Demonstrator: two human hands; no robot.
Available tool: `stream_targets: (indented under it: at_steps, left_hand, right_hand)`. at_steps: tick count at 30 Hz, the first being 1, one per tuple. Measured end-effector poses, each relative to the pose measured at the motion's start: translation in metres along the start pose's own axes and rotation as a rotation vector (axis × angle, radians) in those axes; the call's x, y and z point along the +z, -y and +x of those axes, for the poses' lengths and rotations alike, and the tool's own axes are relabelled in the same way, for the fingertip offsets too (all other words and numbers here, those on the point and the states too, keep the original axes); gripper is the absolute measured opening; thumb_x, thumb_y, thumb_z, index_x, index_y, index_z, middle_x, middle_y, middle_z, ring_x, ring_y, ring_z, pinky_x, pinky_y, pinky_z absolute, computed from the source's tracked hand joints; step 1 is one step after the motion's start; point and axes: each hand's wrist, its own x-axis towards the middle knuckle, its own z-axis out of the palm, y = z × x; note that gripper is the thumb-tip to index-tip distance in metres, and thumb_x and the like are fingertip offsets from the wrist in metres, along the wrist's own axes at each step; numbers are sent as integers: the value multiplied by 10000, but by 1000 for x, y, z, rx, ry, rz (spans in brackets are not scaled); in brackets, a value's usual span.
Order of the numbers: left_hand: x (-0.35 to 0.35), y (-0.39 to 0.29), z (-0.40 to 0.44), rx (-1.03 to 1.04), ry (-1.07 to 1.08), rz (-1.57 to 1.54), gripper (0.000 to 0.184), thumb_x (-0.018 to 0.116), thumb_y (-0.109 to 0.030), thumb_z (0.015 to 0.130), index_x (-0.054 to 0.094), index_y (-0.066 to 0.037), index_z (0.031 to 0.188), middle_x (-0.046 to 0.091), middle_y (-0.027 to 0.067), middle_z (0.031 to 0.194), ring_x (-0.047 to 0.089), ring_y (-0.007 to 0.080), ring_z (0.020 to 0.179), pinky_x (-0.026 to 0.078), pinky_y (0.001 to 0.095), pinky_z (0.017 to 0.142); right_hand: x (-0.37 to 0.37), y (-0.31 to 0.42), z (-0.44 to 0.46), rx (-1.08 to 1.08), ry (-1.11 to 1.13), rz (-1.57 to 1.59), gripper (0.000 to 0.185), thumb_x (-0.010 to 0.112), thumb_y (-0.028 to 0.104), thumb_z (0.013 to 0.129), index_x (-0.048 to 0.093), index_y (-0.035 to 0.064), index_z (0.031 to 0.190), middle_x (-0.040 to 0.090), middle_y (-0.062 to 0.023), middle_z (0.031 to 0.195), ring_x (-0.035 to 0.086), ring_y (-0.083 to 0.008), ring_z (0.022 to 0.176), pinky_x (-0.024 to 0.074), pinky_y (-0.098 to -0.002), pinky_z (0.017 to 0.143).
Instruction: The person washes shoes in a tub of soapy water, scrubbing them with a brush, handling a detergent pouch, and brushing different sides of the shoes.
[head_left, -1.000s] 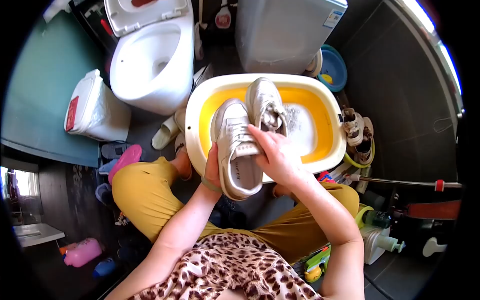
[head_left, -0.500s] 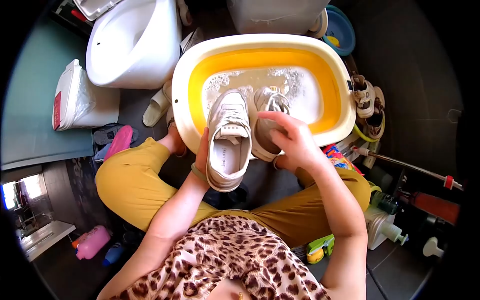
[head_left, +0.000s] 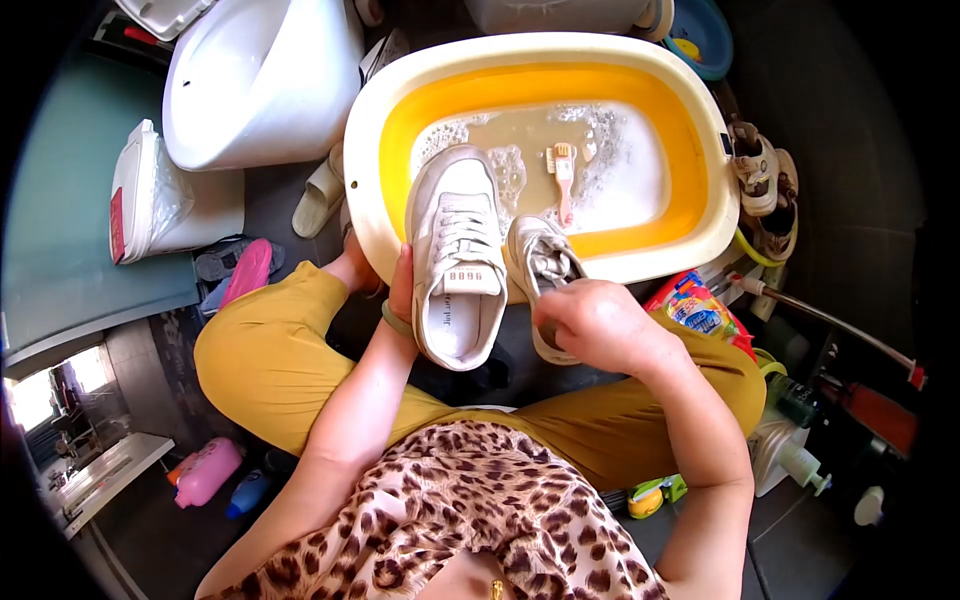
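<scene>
A pale grey-and-white sneaker point(head_left: 455, 190) is held up over the near left part of the basin, toe pointing away from me. My left hand point(head_left: 402, 290) grips it along its left side, with most fingers hidden beneath. Just right of it is a second sneaker point(head_left: 540, 250), smaller in view and tilted. My right hand point(head_left: 610, 325) is closed on its heel end, its fingertips partly hidden at the opening. Beyond both shoes stands the yellow-and-white basin point(head_left: 400, 130) of cloudy, sudsy water. A pink-handled scrub brush point(head_left: 564, 185) lies in it, bristles up.
To the left are a white toilet point(head_left: 230, 110), a lidded bin point(head_left: 180, 200) and slippers point(head_left: 318, 200). More shoes point(head_left: 760, 190) stand right of the basin, near a colourful detergent packet point(head_left: 700, 305). A blue bowl point(head_left: 705, 40) sits behind. Bottles point(head_left: 210, 470) lie at lower left.
My right hand has closed on the second sneaker and brought it down toward me, uncovering the scrub brush in the basin. The first sneaker stays in my left hand. The view has shifted slightly.
</scene>
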Motion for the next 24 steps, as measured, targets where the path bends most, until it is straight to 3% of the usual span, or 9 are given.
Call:
stream_targets:
  at_steps: [1,2,6,11,15,19,24]
  left_hand:
    - [2,-1,-1,18,30,23,813,350,-642,823,232,-63,1382,364,137,1356,411,282,1206,321,413,1025]
    - [6,0,-2,42,-57,59,992,500,-700,717,186,-27,1375,411,254,1241,483,309,1103,450,371,905]
    - [0,-3,-5,38,38,45,1060,543,-718,668,170,-15,1369,371,253,1262,501,304,1071,468,369,874]
    - [4,-4,-7,27,-2,130,1069,554,-715,662,164,-22,1377,366,272,1273,485,328,1101,453,389,898]
    - [-12,-3,-2,36,-33,112,1033,555,-693,681,176,-36,1383,360,264,1301,458,351,1144,414,435,947]
    - [-32,-2,-3,42,40,106,868,548,-583,768,260,-16,1359,404,152,1321,426,276,1192,346,395,1012]
    - [-33,-1,-8,-29,-99,26,773,639,-458,764,335,-12,1316,492,147,1236,502,266,1107,397,387,969]
  right_hand:
    - [3,1,-1,1,2,10,113,545,59,683,578,63,792,600,-108,750,595,-290,749,472,-387,688]
    - [5,4,-2,-1,41,-38,124,549,55,675,573,71,796,589,-104,744,591,-288,746,469,-389,682]
    - [17,1,-4,-2,141,-118,95,559,62,680,557,72,774,578,-100,732,593,-277,743,467,-384,673]
    - [32,-2,-8,-15,238,-171,68,554,67,694,556,76,762,585,-103,741,598,-277,746,473,-377,671]
    - [40,-1,-7,-9,342,-209,77,534,66,709,567,73,778,594,-106,754,608,-280,753,479,-377,652]
    - [41,0,-7,-10,390,-238,117,518,75,729,597,76,815,623,-112,752,628,-263,727,490,-362,622]
    - [46,-5,-7,-10,392,-226,151,517,75,727,604,66,850,626,-117,766,630,-262,739,493,-366,629]
